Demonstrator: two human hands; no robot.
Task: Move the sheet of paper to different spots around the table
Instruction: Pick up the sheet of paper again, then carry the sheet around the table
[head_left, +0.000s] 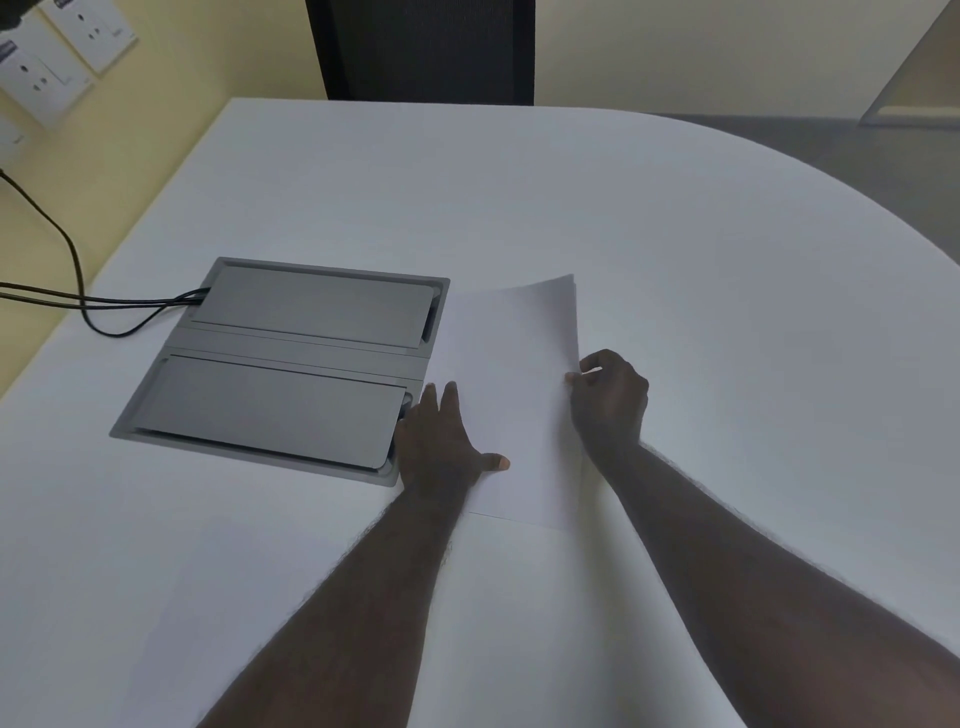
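Paper: thin white rectangular sheet of paper, mid-table, its left edge just beside the grey metal cable box set into the white rounded table; far right corner lifted.
Left hand: open, flat, palm down on the sheet's 9 o'clock edge.
Right hand: curled, fingers pinching the sheet's 3 o'clock edge.
Cables: black cables leave the box toward 9 o'clock.
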